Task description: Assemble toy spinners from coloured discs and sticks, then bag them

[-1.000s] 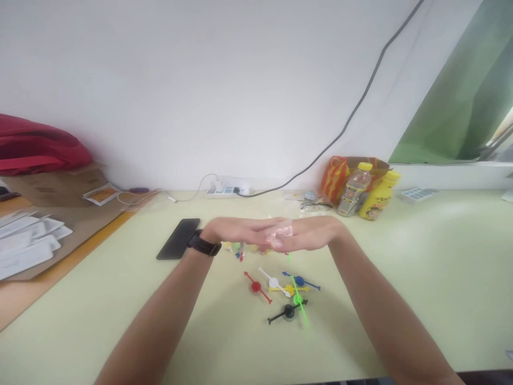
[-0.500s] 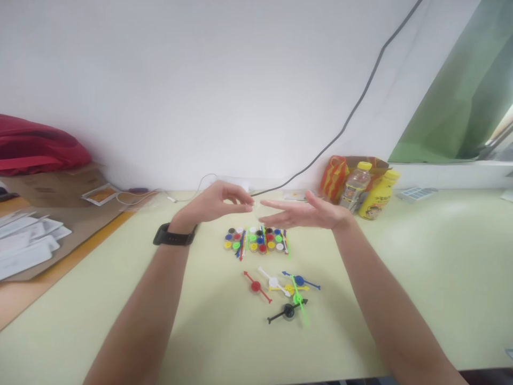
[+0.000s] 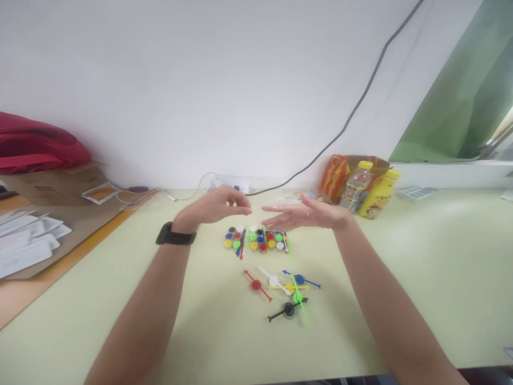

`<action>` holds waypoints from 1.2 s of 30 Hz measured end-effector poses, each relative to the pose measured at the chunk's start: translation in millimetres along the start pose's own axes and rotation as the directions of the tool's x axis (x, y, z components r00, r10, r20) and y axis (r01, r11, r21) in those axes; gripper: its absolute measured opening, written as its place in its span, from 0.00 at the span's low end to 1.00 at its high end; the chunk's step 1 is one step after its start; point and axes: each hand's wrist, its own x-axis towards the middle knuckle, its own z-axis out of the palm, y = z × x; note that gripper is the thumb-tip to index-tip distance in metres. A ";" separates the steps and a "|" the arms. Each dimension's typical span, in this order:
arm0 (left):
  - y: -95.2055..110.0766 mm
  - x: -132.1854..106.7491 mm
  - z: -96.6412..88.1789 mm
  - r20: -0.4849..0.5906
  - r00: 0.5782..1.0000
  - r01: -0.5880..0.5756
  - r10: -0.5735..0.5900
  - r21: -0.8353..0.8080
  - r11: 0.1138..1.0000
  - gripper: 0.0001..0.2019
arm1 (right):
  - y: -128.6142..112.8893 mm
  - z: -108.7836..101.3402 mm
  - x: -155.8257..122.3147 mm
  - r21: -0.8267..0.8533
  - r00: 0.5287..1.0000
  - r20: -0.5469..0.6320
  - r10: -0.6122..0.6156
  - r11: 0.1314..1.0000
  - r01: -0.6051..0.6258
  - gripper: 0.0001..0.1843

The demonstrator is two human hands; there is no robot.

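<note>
My left hand (image 3: 218,206), with a black watch on its wrist, hovers above the pale green table (image 3: 420,278) with fingers curled toward the thumb in a pinch; what it holds, if anything, I cannot make out. My right hand (image 3: 304,215) faces it, palm up, fingers stretched out and empty. Below and between them lies a pack of small coloured round caps with sticks (image 3: 256,239). Nearer me lie several loose coloured spinner pieces (image 3: 286,291): red, white, blue, yellow, green and black.
A power strip (image 3: 228,187) with a dark cable sits at the wall. Drink bottles (image 3: 358,190) and an orange bag stand back right. A brown board with white packets (image 3: 28,240) and a red bag (image 3: 36,144) lie at the left.
A second ago my hands lay pressed together over the pack with a black phone beside them. They have parted and risen, uncovering the pack; the left hand now hides the phone's place.
</note>
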 end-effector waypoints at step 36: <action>11.6 17.6 69.7 -0.085 0.987 -0.061 0.136 0.586 0.808 0.07 | -3.4 -1.9 -2.6 -0.411 0.930 -0.293 0.224 0.848 -0.334 0.43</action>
